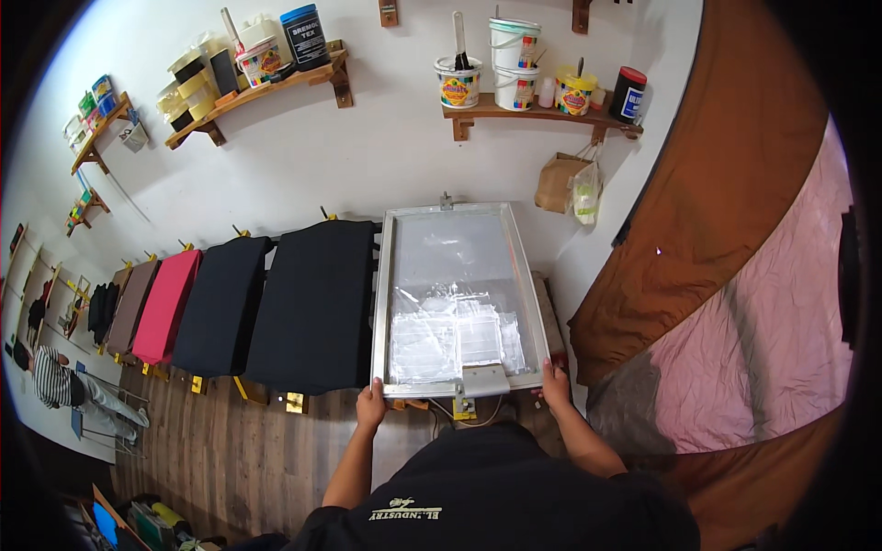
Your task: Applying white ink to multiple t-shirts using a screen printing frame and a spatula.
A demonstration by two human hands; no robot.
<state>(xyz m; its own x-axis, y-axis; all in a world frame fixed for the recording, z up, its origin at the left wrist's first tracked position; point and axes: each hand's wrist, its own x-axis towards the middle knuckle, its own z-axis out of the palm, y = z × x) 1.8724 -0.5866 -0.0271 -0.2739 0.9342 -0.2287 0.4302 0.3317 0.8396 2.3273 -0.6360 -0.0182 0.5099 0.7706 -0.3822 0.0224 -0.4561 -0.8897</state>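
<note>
A silkscreen printing frame [380, 303] with a metal rim and pale mesh lies in front of me. Shiny clear tape covers the nearer part of its mesh. At the frame's near left corner, my left hand [370, 404] is closed on the rim. My right hand [555, 386] grips the near right corner the same way, its fingertips partly hidden under the edge. Between my hands, a metal bracket [484, 380] sits on the near rim. Directly left of the frame, a black shirt [312, 308] is stretched over a printing board.
More boards run leftward, carrying a dark shirt [219, 308], a red shirt [167, 308] and a brown one [133, 308]. Paint tubs stand on a wooden shelf [542, 116] behind. Brown and pink cloth [735, 358] hangs at right. Another person [78, 390] is far left.
</note>
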